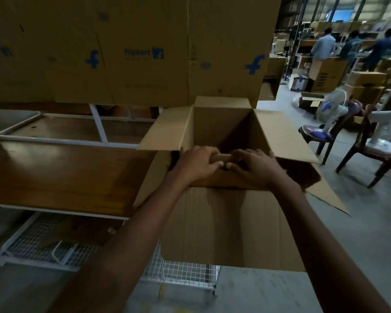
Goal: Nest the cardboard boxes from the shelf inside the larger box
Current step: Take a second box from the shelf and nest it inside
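Cardboard box (224, 136), open-topped, held at the shelf (61, 175) edge.
Head view: left hand (198, 164) and right hand (255, 168) side by side, both clenched on the box's near flap, fingers curled over its folded rim; printed cartons (131, 50) stacked above.

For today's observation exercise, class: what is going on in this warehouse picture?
A person stands at a shelf, both hands on the near flap of an open cardboard box. The left hand and right hand grip that flap's edge side by side. The box looks empty. Flattened printed cartons stand behind it.
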Available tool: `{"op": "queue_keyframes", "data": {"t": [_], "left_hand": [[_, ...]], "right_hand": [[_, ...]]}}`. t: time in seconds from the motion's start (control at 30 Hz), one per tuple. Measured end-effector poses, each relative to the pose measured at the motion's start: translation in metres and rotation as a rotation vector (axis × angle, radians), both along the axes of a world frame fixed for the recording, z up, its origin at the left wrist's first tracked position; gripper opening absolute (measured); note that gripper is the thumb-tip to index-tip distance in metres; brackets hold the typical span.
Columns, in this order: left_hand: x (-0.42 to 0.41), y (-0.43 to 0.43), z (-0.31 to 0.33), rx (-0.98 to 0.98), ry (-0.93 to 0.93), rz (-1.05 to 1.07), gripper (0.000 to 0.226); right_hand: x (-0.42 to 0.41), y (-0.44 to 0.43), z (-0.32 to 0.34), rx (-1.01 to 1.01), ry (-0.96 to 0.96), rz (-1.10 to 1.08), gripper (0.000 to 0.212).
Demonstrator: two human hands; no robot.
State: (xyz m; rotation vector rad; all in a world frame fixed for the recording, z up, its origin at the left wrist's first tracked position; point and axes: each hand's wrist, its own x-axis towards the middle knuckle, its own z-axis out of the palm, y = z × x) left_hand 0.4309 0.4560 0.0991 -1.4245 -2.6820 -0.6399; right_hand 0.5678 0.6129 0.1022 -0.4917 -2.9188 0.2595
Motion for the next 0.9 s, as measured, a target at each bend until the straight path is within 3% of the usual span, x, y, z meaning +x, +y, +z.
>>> {"op": "queue_keyframes", "data": {"t": [0.07,0.5,0.9], "left_hand": [[0.0,-0.004,-0.024,-0.021,-0.054,-0.025,0.032],[-0.006,-0.018,-0.03,0.1,-0.074,-0.019,0.043],[-0.042,-0.107,-0.018,0.301,-0.005,0.148,0.061]], "right_hand": [[-0.001,-0.003,-0.022,0.012,-0.1,0.001,0.059],[-0.018,-0.009,-0.042,0.076,-0.004,-0.051,0.061],[-0.088,-0.111,-0.032,-0.071,0.274,0.074,0.064]]}}
